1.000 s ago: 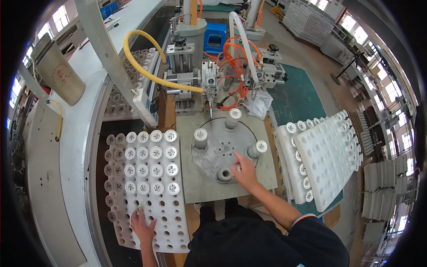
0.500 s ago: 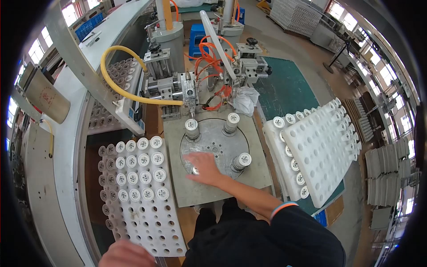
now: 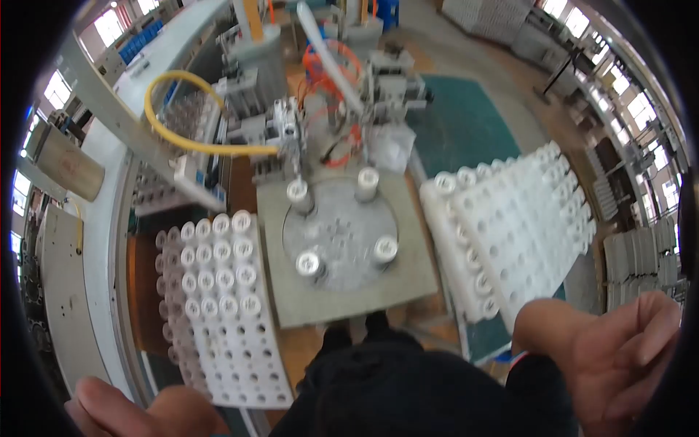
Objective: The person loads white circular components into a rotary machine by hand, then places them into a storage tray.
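At the lower right edge is my right hand, raised near the right tray, its fingers curled and blurred; whether anything is in them cannot be made out. My left hand is at the bottom left, below the left tray, with its fingers partly hidden. A round metal turntable carries white round parts upright in holders, one of them at its front left. The white left tray holds rows of similar parts in its rear half, with bare holes in front.
A white right tray lies tilted over another tray of parts on a green surface. Behind the turntable stand metal machine heads with orange tubes. A yellow hose arches at the left, beside a long white bench.
My right hand has left the turntable's front-left holder and moved to the lower right. My left hand has shifted left. The camera view has tilted slightly and blurred.
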Action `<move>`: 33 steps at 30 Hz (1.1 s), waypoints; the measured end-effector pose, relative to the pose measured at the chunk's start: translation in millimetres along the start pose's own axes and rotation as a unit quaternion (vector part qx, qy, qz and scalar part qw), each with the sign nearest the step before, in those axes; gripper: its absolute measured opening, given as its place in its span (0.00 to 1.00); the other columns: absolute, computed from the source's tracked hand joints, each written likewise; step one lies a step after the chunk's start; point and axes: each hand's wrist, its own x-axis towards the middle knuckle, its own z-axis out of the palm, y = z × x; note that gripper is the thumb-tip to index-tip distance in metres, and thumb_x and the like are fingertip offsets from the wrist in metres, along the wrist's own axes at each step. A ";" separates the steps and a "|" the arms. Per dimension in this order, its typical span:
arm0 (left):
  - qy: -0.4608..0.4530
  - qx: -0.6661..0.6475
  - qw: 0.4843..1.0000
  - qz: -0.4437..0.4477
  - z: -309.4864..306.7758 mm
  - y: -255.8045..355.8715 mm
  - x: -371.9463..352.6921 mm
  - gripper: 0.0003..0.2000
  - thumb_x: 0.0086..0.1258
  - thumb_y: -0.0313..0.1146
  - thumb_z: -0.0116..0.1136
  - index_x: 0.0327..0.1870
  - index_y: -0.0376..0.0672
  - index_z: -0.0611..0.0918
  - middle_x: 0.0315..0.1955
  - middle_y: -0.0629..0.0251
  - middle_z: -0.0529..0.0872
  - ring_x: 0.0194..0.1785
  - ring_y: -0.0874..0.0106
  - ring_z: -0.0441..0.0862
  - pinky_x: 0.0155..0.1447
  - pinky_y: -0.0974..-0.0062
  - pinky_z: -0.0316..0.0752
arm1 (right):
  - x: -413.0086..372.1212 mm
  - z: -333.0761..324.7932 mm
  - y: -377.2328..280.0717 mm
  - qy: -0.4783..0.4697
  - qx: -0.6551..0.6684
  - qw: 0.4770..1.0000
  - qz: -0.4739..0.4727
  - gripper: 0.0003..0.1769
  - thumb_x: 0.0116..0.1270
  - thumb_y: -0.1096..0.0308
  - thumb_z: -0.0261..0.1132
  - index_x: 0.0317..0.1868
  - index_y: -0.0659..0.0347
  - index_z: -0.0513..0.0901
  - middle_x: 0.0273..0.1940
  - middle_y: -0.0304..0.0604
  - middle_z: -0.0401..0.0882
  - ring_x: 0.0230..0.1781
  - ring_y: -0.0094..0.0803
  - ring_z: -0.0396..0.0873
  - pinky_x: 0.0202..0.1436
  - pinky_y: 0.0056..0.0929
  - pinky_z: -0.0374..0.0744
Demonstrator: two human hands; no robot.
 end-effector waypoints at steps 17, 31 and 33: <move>-0.029 0.169 0.985 -0.028 10.5 -45.7 -25.5 0.08 0.52 0.33 0.67 0.28 0.42 0.82 0.27 0.61 0.81 0.25 0.71 0.78 0.26 0.76 0.69 | -43.7 50.0 30.4 -0.221 0.235 0.919 0.229 0.12 0.52 0.77 0.69 0.35 0.63 0.75 0.29 0.43 0.78 0.20 0.32 0.78 0.19 0.24 0.69; -0.080 0.306 0.903 -0.290 124.8 -365.2 -163.6 0.22 0.52 0.38 0.68 0.50 0.44 0.80 0.44 0.57 0.79 0.49 0.58 0.78 0.52 0.63 0.74 | -171.3 -15.5 -27.5 -0.620 0.262 0.533 0.513 0.25 0.60 0.67 0.67 0.59 0.55 0.74 0.52 0.42 0.77 0.52 0.37 0.75 0.54 0.35 0.71; -0.149 0.259 0.897 -0.326 128.0 -377.1 -169.5 0.20 0.51 0.35 0.66 0.47 0.43 0.80 0.43 0.56 0.79 0.50 0.55 0.77 0.51 0.61 0.75 | -146.3 -35.9 -11.5 -0.635 0.191 0.560 0.496 0.28 0.61 0.67 0.66 0.63 0.54 0.70 0.56 0.43 0.74 0.55 0.37 0.72 0.57 0.37 0.69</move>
